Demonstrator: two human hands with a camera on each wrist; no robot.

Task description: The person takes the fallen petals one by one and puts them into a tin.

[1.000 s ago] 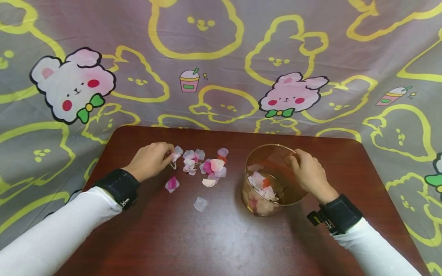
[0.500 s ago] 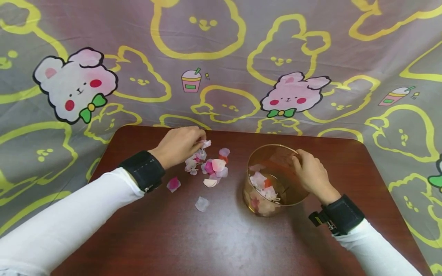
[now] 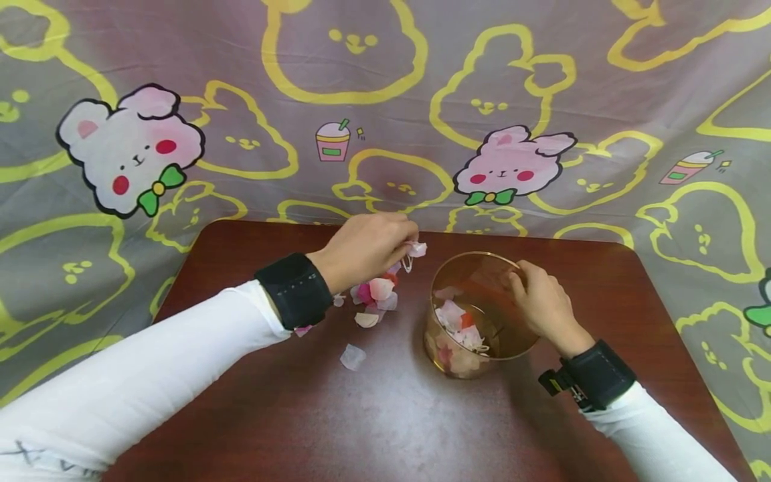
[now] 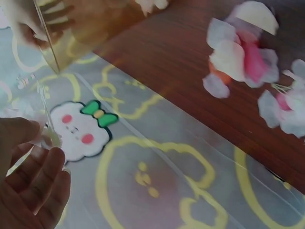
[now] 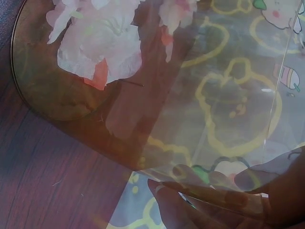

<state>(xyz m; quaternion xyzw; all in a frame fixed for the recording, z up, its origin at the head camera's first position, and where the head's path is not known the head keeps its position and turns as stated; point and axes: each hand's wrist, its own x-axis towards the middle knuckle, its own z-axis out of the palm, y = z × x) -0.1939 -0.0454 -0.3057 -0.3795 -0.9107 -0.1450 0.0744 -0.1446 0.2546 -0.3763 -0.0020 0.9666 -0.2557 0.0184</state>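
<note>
A clear amber-tinted round container (image 3: 482, 314) stands on the brown table (image 3: 385, 415), tilted toward the left, with pale and red petals (image 3: 459, 329) inside. My right hand (image 3: 540, 301) grips its right rim (image 5: 224, 202), fingers curled over the edge. My left hand (image 3: 369, 246) is lifted above the table just left of the container and pinches a pale pink petal (image 3: 415, 250) at the fingertips (image 4: 51, 143). Below it lies a loose pile of pink, white and magenta petals (image 3: 375, 298).
A single pale petal (image 3: 352, 357) lies apart toward the front. A magenta petal (image 3: 303, 329) shows by my left wristband. A cartoon-print cloth (image 3: 385, 114) hangs behind and around the table. The table's back edge runs just beyond the hands.
My left hand has lifted a petal from the left end of the pile and carried it rightward to beside the container's rim. The right hand and container have stayed put.
</note>
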